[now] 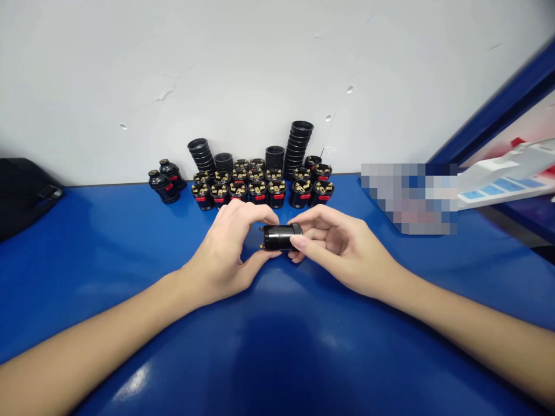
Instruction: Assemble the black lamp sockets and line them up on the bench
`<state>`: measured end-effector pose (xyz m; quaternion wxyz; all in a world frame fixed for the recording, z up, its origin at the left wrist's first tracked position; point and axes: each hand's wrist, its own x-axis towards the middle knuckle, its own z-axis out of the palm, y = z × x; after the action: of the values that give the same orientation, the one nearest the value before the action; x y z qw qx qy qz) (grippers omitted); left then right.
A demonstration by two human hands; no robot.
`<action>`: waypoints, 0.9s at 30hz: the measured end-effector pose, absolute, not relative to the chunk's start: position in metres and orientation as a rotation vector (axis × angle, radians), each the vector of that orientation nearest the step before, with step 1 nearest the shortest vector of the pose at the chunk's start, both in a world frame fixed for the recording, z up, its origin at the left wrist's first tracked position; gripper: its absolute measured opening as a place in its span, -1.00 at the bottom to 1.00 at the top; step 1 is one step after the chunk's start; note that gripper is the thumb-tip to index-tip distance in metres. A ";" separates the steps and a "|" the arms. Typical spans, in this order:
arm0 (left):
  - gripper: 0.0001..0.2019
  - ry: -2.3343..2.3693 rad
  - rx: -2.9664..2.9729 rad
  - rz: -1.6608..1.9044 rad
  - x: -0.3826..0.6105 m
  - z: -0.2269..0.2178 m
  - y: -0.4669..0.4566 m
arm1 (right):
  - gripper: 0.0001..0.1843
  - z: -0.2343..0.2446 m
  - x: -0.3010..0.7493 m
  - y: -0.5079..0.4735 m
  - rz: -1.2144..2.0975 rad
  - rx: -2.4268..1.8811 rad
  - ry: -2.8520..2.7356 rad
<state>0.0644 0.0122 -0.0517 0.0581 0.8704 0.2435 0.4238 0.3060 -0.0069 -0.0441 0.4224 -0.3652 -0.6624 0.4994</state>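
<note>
Both hands meet over the blue table [130,248] and hold one black lamp socket [278,236] lying on its side, brass contacts at its left end. My left hand [228,251] pinches the left end with thumb and forefinger. My right hand [336,245] grips the right end between thumb and fingers. Behind them, near the wall, stand several black socket bodies [260,188] with brass and red parts, in rows.
Stacks of black threaded rings [297,144] stand against the white wall behind the rows. Two assembled sockets [167,179] lie at the left of the rows. A black bag [23,190] sits at far left. A white and blue object [507,176] lies at the right.
</note>
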 end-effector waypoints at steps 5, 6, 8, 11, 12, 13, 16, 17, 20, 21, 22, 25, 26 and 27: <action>-0.40 0.835 2.566 1.201 0.067 -0.050 0.011 | -0.70 -0.043 0.305 -0.009 1.196 -0.914 -1.681; -0.39 0.874 2.496 1.144 0.067 -0.049 0.011 | -0.68 -0.043 0.305 -0.010 1.170 -0.916 -1.696; -0.49 0.930 2.362 1.022 0.068 -0.047 0.010 | -0.66 -0.044 0.305 -0.011 1.124 -0.919 -1.724; -0.67 0.922 2.237 0.934 0.069 -0.044 0.010 | -0.66 -0.046 0.306 -0.010 1.098 -0.914 -1.748; -0.66 0.912 2.203 0.937 0.069 -0.044 0.010 | -0.66 -0.047 0.306 -0.010 1.096 -0.911 -1.750; -0.64 0.900 2.171 0.951 0.069 -0.044 0.010 | -0.67 -0.048 0.306 -0.010 1.096 -0.908 -1.748; -0.57 0.895 2.116 1.021 0.070 -0.046 0.011 | -0.66 -0.049 0.307 -0.009 1.100 -0.898 -1.729; -0.57 0.900 2.112 1.037 0.070 -0.047 0.011 | -0.66 -0.049 0.307 -0.009 1.102 -0.895 -1.724; -0.55 0.903 2.127 1.067 0.070 -0.049 0.011 | -0.65 -0.047 0.307 -0.009 1.119 -0.905 -1.708; -0.53 0.895 2.139 1.075 0.069 -0.049 0.011 | -0.65 -0.047 0.307 -0.009 1.135 -0.913 -1.698; -0.52 0.883 2.156 1.084 0.069 -0.050 0.011 | -0.65 -0.046 0.306 -0.009 1.156 -0.922 -1.685; -0.49 0.840 2.234 1.110 0.068 -0.051 0.008 | -0.64 -0.045 0.305 -0.010 1.220 -0.947 -1.649; -0.49 0.829 2.259 1.125 0.067 -0.052 0.008 | -0.64 -0.045 0.305 -0.010 1.233 -0.953 -1.642; -0.50 0.819 2.282 1.142 0.067 -0.053 0.007 | -0.64 -0.044 0.305 -0.011 1.242 -0.958 -1.638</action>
<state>0.0666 0.0070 -0.0527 0.2289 0.8289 0.2977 0.4147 0.3051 -0.0106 -0.0444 0.4230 -0.3829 -0.6545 0.4961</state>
